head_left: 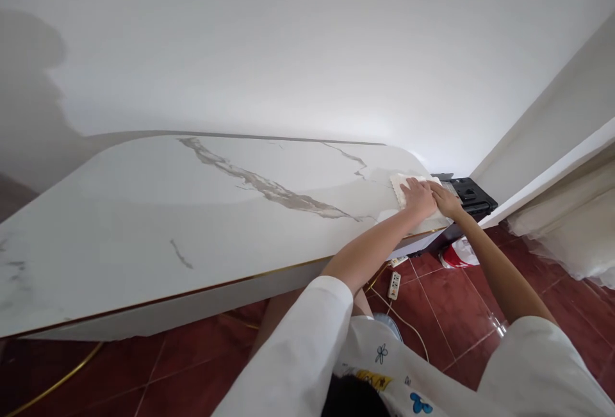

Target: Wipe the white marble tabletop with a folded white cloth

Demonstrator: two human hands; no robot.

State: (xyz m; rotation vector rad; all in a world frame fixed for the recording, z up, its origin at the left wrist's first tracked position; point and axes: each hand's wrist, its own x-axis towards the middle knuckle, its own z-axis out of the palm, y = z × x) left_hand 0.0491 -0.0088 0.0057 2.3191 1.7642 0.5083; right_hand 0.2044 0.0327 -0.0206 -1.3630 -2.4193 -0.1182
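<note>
A white cloth [400, 188] lies on the marble-patterned tabletop [211, 212] near its right end. My left hand [418, 198] presses down on the cloth, its fingers bent over the fabric. Right beside it, my right hand [444, 200] grips the cloth's right side by the table's edge. The two hands touch at the fingers. Part of the cloth is hidden under them.
A white wall [288, 52] runs behind the table. Beyond its right end sits a black case-like object [473, 194]. On the red tiled floor [446, 302] lie a power strip [394, 286] with a cable and a red-and-white bag-like item [460, 254]. A pale curtain [567, 225] hangs at right.
</note>
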